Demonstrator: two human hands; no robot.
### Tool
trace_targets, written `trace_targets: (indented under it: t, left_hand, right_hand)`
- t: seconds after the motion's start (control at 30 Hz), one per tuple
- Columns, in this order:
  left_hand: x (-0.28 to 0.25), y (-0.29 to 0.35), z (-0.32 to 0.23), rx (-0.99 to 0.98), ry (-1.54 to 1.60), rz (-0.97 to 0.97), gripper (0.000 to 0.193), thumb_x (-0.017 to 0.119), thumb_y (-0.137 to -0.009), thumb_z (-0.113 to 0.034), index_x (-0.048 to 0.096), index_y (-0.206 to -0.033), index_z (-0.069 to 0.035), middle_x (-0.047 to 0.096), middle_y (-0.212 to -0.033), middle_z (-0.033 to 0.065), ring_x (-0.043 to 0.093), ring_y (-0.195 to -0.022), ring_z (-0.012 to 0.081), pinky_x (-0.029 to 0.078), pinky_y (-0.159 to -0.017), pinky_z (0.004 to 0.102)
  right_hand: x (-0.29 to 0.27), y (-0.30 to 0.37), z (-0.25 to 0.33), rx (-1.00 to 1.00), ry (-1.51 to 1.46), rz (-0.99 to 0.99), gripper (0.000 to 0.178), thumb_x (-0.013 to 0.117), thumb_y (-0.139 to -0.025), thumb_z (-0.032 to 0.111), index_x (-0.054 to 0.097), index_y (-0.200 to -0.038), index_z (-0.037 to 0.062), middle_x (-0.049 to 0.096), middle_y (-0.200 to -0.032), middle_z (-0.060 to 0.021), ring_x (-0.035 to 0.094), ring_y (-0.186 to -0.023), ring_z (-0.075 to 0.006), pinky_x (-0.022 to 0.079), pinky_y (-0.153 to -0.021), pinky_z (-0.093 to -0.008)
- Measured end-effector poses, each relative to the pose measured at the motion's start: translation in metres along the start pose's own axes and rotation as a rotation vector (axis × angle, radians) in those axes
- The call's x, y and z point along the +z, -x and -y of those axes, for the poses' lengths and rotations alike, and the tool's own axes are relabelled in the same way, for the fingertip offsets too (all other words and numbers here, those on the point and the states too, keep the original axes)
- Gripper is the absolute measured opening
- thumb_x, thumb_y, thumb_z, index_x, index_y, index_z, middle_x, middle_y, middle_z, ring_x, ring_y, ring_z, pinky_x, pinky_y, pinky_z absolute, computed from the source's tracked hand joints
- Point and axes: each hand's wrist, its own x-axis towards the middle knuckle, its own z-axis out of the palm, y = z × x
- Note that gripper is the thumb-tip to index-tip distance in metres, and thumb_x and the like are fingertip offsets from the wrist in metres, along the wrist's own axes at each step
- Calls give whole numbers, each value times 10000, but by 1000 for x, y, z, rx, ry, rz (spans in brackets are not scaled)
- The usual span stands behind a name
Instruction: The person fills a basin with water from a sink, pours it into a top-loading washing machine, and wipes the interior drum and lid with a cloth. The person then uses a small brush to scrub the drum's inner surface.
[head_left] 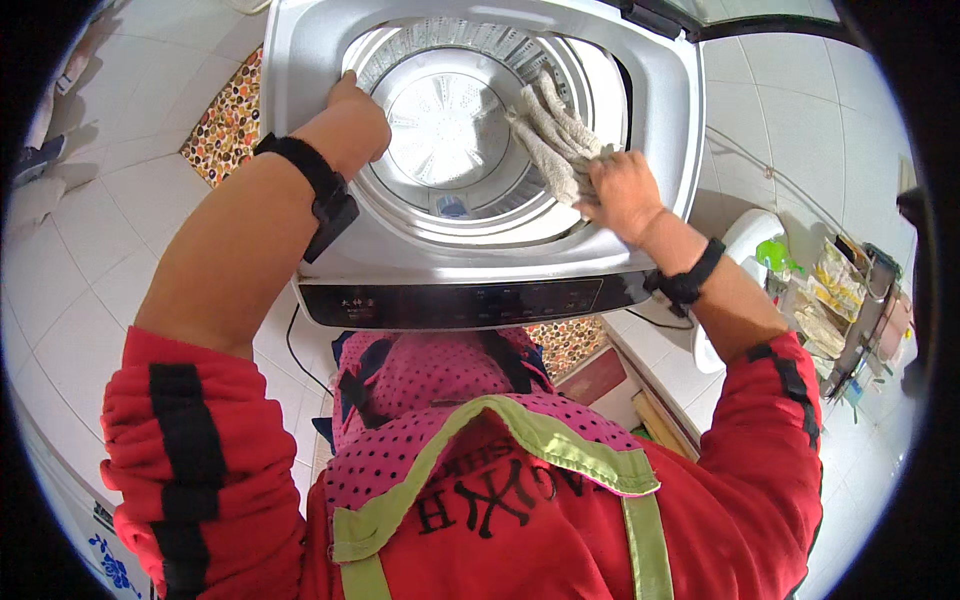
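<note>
My right hand (627, 198) is closed on the lower end of a crumpled, greyish-white cloth (556, 135). The cloth lies over the right side of the tub rim (600, 90) of a top-loading washing machine (672, 130), its upper end reaching over the opening. My left hand (358, 120) rests at the left edge of the opening. One finger points forward along the rim, while the others are hidden behind the back of the hand. Inside the metal drum (447, 130), the pale ribbed bottom shows, with a small blue piece (452, 206) low on its wall.
The raised lid (770, 12) stands at the far right. A dark control panel (470, 302) runs along the machine's front. To the right are a white basin (745, 240) and a rack (850, 300) with cloths. A pebble-patterned mat (225, 120) lies left, and a cable (292, 345) hangs nearby.
</note>
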Motion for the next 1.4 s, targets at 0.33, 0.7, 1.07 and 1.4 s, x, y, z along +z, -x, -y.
trace_targets:
  t: [0.33,0.7,1.07,1.4]
  left_hand:
    - [-3,-3,-4,-43,-3,93,398,636,-837,-376,717,-1169,-171,670,-1231,107,598,-1185,254,241,-1107,405]
    - [-5,0,-2,-30,28,51,367,642,-796,-313,736,-1123,-176,706,-1150,65,622,-1136,239,263,-1090,424]
    - [-4,3,-3,-24,-56,38,374,622,-830,-266,713,-1185,-195,681,-1218,55,600,-1192,240,169,-1178,476]
    - [4,-1,-4,-37,-3,-23,348,646,-850,-296,718,-1178,-207,670,-1239,71,593,-1202,237,160,-1178,449]
  right_hand:
    - [13,-5,-9,-83,-264,-78,251,686,-773,265,694,-916,58,690,-813,-145,654,-781,-313,490,-807,-405]
    - [-31,6,-80,406,-1960,-433,485,480,-974,435,596,-1233,42,663,-1103,-95,626,-1011,-195,463,-921,-320]
    - [-100,16,-108,-201,-821,-470,504,640,-823,59,565,-1319,111,661,-1176,-119,643,-1065,-240,484,-965,-358]
    - [-31,-22,-24,-469,-61,245,186,676,-691,193,741,-849,119,667,-996,-93,569,-1081,-282,467,-920,-382]
